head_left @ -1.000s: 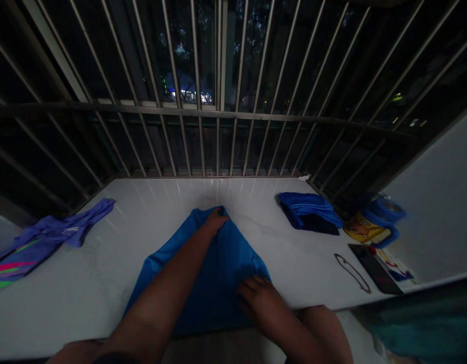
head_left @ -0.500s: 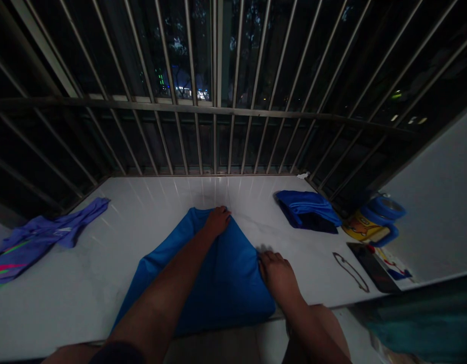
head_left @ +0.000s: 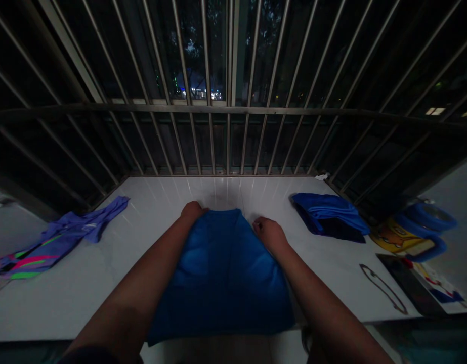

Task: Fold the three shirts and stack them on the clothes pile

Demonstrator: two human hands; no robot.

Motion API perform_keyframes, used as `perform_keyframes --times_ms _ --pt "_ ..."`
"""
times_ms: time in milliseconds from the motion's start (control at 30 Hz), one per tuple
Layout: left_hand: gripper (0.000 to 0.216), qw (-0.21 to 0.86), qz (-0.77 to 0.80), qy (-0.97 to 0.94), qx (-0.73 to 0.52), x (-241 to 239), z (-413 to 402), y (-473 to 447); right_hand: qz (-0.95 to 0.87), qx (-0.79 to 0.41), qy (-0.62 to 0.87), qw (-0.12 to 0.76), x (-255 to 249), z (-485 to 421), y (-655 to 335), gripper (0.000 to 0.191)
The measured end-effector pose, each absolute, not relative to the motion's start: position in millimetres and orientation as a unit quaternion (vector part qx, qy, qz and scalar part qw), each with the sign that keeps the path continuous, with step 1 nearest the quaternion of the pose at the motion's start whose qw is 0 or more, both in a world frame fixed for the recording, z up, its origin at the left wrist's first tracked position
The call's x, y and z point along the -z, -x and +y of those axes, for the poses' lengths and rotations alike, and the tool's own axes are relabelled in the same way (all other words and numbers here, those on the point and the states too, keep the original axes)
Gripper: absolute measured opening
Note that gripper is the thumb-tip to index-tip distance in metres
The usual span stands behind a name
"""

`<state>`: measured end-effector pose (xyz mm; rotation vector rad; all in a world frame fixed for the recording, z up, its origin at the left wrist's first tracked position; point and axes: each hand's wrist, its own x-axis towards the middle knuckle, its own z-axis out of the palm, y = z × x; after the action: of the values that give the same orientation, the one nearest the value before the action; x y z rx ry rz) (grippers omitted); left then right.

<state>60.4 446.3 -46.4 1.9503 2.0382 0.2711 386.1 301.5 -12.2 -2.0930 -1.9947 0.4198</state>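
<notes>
A bright blue cloth (head_left: 221, 273) lies folded on the white countertop (head_left: 150, 212) right in front of me, its near edge hanging over the counter's front. My left hand (head_left: 193, 210) is closed on the cloth's far left corner. My right hand (head_left: 268, 233) is closed on its far right corner. Both forearms run along the cloth's two sides.
A folded blue garment (head_left: 328, 213) lies at the right. A purple garment with pink and green stripes (head_left: 62, 238) lies at the left. A dark phone (head_left: 411, 280), a thin loop (head_left: 383, 294), blue tape rolls (head_left: 428, 225) and a yellow item (head_left: 398, 237) sit far right. Metal window bars (head_left: 229, 91) close off the back.
The left hand moved left along the cloth's far edge. The right hand slid from the near right side up to the far right corner. The cloth now looks squarer.
</notes>
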Motion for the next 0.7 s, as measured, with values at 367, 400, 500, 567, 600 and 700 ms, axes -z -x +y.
perform_keyframes --times_ms 367,400,500,567,600,700 --pt "0.012 0.289 0.665 -0.665 -0.180 25.5 411.9 -38.1 -0.706 -0.150 0.665 0.194 -2.6 362.7 -334.4 0.024" --pt "0.015 0.300 0.653 -0.667 -0.196 21.7 395.1 -30.3 -0.714 -0.147 0.651 0.212 -4.1 347.7 -339.1 0.023" --pt "0.023 0.318 0.589 -0.693 -0.269 19.2 327.9 -4.2 -0.747 -0.150 0.593 0.260 4.4 282.7 -355.3 0.021" --pt "0.025 0.289 0.551 -0.723 -0.299 28.0 278.5 10.7 -0.774 -0.153 0.547 0.281 22.6 230.9 -363.7 0.023" --pt "0.023 0.265 0.542 -0.740 -0.297 35.3 255.7 16.4 -0.786 -0.153 0.537 0.264 34.3 205.9 -366.2 0.024" --pt "0.018 0.216 0.519 -0.791 -0.241 62.0 203.8 25.1 -0.808 -0.134 0.548 0.170 68.8 146.8 -368.2 0.027"
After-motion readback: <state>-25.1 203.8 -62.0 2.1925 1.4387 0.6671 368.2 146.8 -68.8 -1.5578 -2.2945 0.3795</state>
